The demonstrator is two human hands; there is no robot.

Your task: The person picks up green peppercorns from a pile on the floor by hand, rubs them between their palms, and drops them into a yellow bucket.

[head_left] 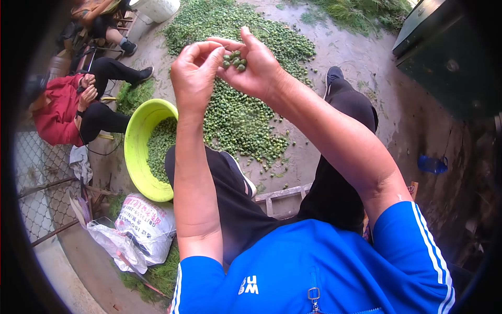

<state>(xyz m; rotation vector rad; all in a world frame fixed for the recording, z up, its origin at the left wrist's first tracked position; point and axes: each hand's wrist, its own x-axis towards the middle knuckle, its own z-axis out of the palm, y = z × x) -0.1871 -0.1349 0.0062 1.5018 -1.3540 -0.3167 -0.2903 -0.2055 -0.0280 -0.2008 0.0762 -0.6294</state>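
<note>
My right hand [256,68] is palm up, cupped around several small round green cones [236,61]. Beside it, my left hand [194,73] has thumb and forefinger pinched together close to the right fingers; anything in that pinch is too small to make out. Below both hands, a wide spread of the same green cones [238,123] covers the ground. To the left of my left forearm stands a yellow-green tub [137,149], tilted in view, with more green cones [163,146] inside.
A person in a red top [60,107] sits at the left, and another person's leg [115,36] shows beyond. A white bucket [157,8] stands at the top. Near me are a printed white sack [149,225], green foliage [361,13], a dark box [449,60] and a blue plastic item [432,164].
</note>
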